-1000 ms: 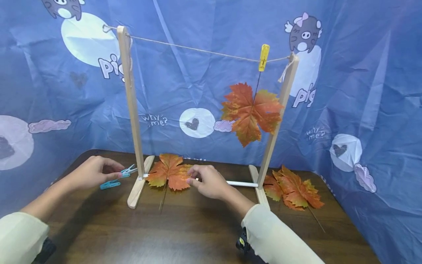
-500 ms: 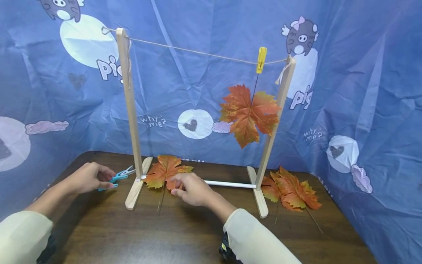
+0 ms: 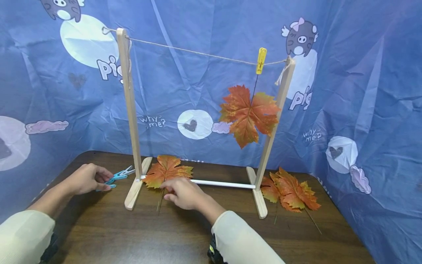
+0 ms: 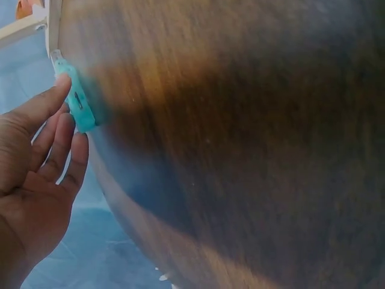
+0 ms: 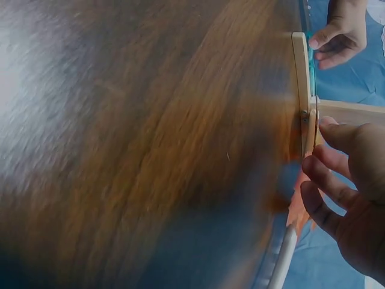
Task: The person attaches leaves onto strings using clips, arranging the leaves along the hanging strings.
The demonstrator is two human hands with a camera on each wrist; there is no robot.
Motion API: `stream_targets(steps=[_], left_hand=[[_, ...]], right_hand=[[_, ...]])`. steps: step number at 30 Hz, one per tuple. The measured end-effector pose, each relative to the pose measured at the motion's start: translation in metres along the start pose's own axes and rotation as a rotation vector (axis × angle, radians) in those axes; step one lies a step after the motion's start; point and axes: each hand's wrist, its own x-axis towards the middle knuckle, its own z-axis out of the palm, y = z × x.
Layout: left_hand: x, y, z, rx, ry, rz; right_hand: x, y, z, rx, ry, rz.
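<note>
My left hand (image 3: 86, 179) is at the left of the table, its thumb and fingers pinching a light blue clothespin (image 3: 120, 175). A second blue clothespin (image 3: 112, 186) lies just beneath, partly covered by the fingers. In the left wrist view the thumb of the left hand (image 4: 42, 168) lies along a clothespin (image 4: 79, 103). My right hand (image 3: 186, 193) reaches over the lower edge of an orange maple leaf (image 3: 167, 170) on the table. Its thumb and index finger stand apart near the leaf's thin stem (image 3: 159, 205); no grip shows.
A wooden frame, with a left post (image 3: 131, 106) and right post (image 3: 275, 128), carries a string (image 3: 197, 53). A yellow clothespin (image 3: 261, 61) holds another leaf (image 3: 249, 113) by its stem. More leaves (image 3: 293, 189) lie at right. A white rod (image 3: 227, 184) joins the feet.
My right hand has moved left and down, from the leaf's right edge to its stem. The left hand has closed in on the blue clothespins, drawing the upper one slightly left.
</note>
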Motion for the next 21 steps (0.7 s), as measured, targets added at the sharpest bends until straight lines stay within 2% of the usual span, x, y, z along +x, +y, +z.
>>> stream_targets(steps=[12,21], left_hand=[[0.006,-0.009,0.002,-0.014,-0.015,-0.033],[0.006,-0.012,0.003,-0.024,-0.019,-0.011]], right_hand=[[0.012,-0.004,0.012,0.038,-0.051,0.057],[0.011,-0.002,0.012,0.064,-0.051,0.048]])
